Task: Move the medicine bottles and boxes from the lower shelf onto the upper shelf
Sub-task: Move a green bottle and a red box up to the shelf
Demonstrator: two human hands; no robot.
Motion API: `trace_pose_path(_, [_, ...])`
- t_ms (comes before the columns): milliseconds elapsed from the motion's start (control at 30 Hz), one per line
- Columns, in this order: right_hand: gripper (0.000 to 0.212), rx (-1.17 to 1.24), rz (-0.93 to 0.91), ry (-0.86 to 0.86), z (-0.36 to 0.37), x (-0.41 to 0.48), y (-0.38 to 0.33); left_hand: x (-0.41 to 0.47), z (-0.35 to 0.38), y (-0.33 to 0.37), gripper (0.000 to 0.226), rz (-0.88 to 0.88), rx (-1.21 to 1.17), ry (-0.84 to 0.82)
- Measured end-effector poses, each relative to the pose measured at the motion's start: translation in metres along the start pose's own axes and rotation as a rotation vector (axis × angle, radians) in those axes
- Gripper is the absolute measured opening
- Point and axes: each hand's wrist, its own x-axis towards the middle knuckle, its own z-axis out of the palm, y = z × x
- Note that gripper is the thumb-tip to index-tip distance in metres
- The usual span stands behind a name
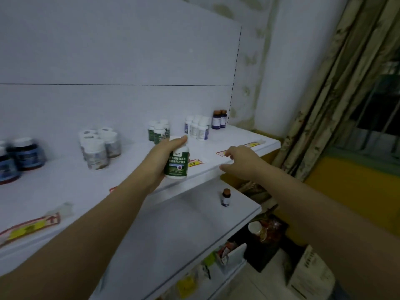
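My left hand [161, 161] grips a white bottle with a green label [177, 163], held upright over the front edge of the upper shelf [134, 169]. My right hand [240, 160] is open and empty, fingers spread, resting at the upper shelf's front edge to the right of the bottle. On the lower shelf [184, 226] stands one small dark bottle with a brown cap [226, 197]. Against the back of the upper shelf stand groups of bottles: green-labelled ones [158, 132], white ones [198, 127], two dark blue ones [219, 119], grey-labelled ones [99, 146] and dark blue jars [19, 159].
Red and yellow price tags [195, 163] lie along the upper shelf's front edge. A curtain [337, 83] hangs at the right before a window. Boxes and bags [307, 271] sit on the floor below the shelves, beside a yellow wall [355, 191].
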Motion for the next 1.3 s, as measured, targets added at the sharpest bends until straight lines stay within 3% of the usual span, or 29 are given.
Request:
trace_pose_path(367, [0.056, 0.025, -0.122, -0.015, 0.017, 0.145, 0.039, 0.141, 0.003, -0.030, 0.011, 0.039, 0.076, 0.112])
trace_pose_path(600, [0.057, 0.056, -0.262, -0.077, 0.031, 0.225, 0.046, 0.208, -0.003, -0.051, 0.060, 0.011, 0.387, 0.232])
trace_pose_path(767, [0.060, 0.172, -0.399, -0.141, 0.037, 0.266, 0.051, 0.235, 0.008, -0.069, 0.053, 0.017, 0.343, 0.385])
trace_pose_path(900, [0.071, 0.339, -0.548, -0.306, 0.034, 0.280, 0.047, 0.245, 0.025, -0.075, 0.052, 0.051, 0.296, 0.435])
trace_pose_path(1100, [0.055, 0.560, -0.651, -0.346, 0.031, 0.296, 0.053, 0.254, 0.065, -0.070, 0.045, 0.091, 0.286, 0.497])
trace_pose_path(1200, [0.045, 0.532, -0.668, -0.370, 0.037, 0.307, 0.060, 0.245, 0.072, -0.063, 0.041, 0.019, 0.491, 0.500])
trace_pose_path(1300, [0.050, 0.549, -0.654, -0.357, 0.043, 0.312, 0.061, 0.231, 0.060, -0.058, 0.049, -0.156, 0.959, 0.645])
